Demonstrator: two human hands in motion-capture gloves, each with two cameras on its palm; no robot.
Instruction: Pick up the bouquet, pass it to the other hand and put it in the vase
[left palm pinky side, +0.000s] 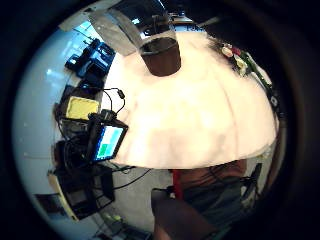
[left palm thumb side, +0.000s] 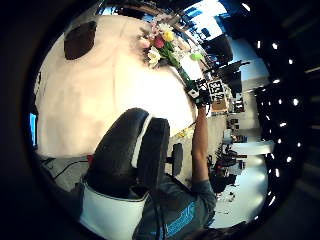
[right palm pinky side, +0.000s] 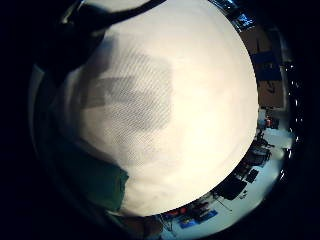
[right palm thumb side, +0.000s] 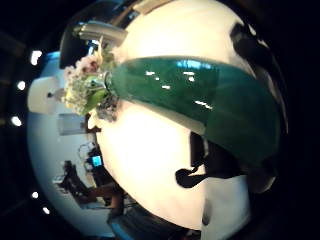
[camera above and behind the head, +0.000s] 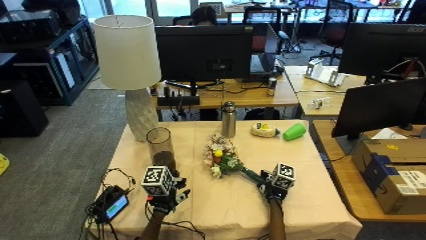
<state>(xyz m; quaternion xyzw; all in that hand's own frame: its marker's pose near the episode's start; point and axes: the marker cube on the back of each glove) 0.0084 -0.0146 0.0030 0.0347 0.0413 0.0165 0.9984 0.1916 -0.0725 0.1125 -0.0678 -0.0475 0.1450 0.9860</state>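
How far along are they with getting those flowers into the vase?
Early. The right hand grips the green stems of the mixed-flower bouquet, which lies on the cream tablecloth. The left hand holds nothing. Lifting, passing and dropping it into the tall glass vase remain.

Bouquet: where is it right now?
Outside view: the bouquet lies mid-table right of the vase, its stem end at the right hand.

No text, label or number can be read anywhere — not on the boxes (camera above and behind the head: 393, 165), not on the monitors (camera above and behind the head: 203, 52).
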